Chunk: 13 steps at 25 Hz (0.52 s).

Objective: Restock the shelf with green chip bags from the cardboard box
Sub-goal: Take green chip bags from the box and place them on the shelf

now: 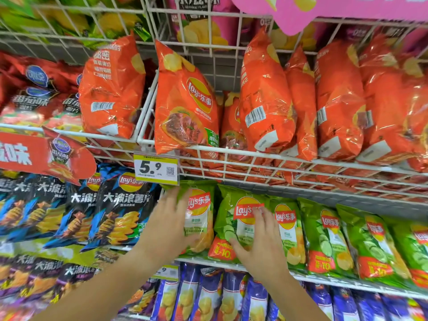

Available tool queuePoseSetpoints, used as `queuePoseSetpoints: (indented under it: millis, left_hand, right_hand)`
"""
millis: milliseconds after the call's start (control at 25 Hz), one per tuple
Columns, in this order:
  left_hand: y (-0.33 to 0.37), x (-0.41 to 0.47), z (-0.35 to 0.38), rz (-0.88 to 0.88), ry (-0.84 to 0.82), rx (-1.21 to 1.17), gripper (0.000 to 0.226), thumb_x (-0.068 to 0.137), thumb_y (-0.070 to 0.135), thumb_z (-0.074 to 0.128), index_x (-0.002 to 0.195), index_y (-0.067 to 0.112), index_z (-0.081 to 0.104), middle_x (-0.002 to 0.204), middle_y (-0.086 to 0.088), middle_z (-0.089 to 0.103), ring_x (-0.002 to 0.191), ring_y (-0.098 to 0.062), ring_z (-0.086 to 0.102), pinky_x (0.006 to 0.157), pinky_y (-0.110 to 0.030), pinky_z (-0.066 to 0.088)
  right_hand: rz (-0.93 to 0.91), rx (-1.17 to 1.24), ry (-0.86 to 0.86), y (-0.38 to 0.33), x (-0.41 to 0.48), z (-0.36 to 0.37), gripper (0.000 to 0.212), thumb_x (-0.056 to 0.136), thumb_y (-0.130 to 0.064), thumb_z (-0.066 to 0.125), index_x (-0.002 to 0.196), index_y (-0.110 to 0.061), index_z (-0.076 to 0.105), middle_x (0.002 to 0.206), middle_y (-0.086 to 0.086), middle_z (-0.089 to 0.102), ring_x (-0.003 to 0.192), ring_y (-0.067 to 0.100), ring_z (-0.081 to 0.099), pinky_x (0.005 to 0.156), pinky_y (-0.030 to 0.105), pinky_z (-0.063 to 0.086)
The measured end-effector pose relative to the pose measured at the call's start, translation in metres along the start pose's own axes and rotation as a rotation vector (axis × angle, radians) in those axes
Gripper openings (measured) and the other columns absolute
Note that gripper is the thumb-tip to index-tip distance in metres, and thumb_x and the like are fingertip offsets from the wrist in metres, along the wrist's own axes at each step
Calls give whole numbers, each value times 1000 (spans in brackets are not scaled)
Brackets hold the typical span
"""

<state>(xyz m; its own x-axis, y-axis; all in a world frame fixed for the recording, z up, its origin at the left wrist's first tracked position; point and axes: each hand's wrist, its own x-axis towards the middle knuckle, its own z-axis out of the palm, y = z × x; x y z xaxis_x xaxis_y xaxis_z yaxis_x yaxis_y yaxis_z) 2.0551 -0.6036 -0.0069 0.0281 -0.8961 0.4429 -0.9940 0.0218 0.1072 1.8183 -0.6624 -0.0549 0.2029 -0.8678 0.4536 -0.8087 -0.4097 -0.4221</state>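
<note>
White wire shelf point(328, 280), seemingly in a shop.

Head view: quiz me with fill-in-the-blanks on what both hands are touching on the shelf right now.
1. The left hand presses the leftmost bag of the ____ row.
2. The right hand rests with spread fingers on the neighbouring bag, the ____ from the left in that row.
3. The price tag above the left hand reads ____.
Missing words: green; second; 5.9
</note>
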Motion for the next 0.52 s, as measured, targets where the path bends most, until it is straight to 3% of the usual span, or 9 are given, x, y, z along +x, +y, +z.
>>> queuePoseSetpoints:
  millis: [80,160,320,440,520]
  left_hand:
    - [-2,-3,18,144,-104,182,123,63,92,44,159,27,5,164,-21,11,150,-45,9,116,-62,26]
    - [-8,3,35,182,-159,227,125,59,98,33,160,27,10,162,-25,14,147,-51,11,108,-68,34]
    - [-23,17,46,266,-224,220,121,67,97,30,160,26,4,163,-25,7,146,-51,9,109,-64,36]
    - [-39,27,53,328,-190,225,123,65,97,35,155,32,-19,162,-19,-18,148,-45,-12,120,-56,16]
    - [-46,28,56,355,-181,233,123,65,98,32,156,32,-18,163,-18,-18,149,-43,-10,120,-53,13]
  right_hand:
    - [-90,-125,-113,-3,3,7,99,84,-80,41,161,-32,2,169,0,-13,156,27,-13,125,44,1]
    - [-111,-169,-191,-2,8,15,100,84,-83,39,159,-39,-10,164,-4,-28,153,27,-25,125,46,-7]
    - [-112,-156,-252,5,17,22,108,81,-85,44,156,-43,-22,164,-4,-34,152,24,-27,125,47,-4]
    - [-124,-195,-264,10,20,21,110,82,-85,44,152,-44,-30,162,-5,-37,152,23,-28,121,42,-6]
    - [-133,-232,-259,10,19,22,110,82,-86,42,151,-43,-31,162,-3,-36,151,23,-30,118,40,-10]
